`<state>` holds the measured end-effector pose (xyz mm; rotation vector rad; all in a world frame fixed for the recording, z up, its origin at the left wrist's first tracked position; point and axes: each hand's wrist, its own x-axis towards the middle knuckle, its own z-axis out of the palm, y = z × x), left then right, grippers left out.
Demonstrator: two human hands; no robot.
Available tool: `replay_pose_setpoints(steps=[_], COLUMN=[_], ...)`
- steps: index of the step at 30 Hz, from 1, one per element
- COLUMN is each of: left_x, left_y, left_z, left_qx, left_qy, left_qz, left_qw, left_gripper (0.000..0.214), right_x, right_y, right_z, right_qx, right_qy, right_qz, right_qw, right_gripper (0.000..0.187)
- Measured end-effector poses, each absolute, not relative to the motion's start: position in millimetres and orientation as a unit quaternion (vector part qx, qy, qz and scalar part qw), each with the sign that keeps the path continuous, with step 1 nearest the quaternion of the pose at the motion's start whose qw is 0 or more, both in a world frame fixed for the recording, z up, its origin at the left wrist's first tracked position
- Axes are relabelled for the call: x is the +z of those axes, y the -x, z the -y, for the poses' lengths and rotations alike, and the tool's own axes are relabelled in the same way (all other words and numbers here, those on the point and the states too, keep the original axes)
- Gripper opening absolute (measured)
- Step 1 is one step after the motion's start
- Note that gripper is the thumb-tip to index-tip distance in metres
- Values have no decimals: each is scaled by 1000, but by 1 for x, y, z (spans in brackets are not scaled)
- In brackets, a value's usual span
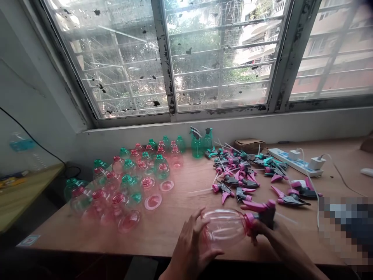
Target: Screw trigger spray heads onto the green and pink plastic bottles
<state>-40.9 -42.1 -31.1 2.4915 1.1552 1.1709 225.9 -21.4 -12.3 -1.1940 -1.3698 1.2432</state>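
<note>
In the head view, a translucent pink spray bottle [224, 229] lies sideways between both grips — left hand [188, 239] clasped around its base, right hand [269, 233] clamped on the pink-and-gray trigger sprayer [266, 214] at its neck.

Lane across table [190, 175] — bottles [129, 182] left, sprayers [231, 181] right
</note>
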Motion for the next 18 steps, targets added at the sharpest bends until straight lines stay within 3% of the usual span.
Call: replay_pose_setpoints(steps=[5, 9, 18], left_x=[-30, -27, -41], left_y=[37, 33, 40], left_z=[43, 44, 32], left_qx=[369, 371, 368], left_qy=[-788, -772, -808], left_qz=[-482, -507, -459], left_qw=[108, 94, 32], left_gripper=[97, 86, 77], right_x=[48, 95, 86], right_y=[-207, -183, -133], right_z=[-17, -89, -251], right_qx=[396, 259, 155], right_qy=[442, 432, 562], right_qz=[642, 700, 727], right_qw=[485, 507, 363], right_gripper=[33, 37, 31])
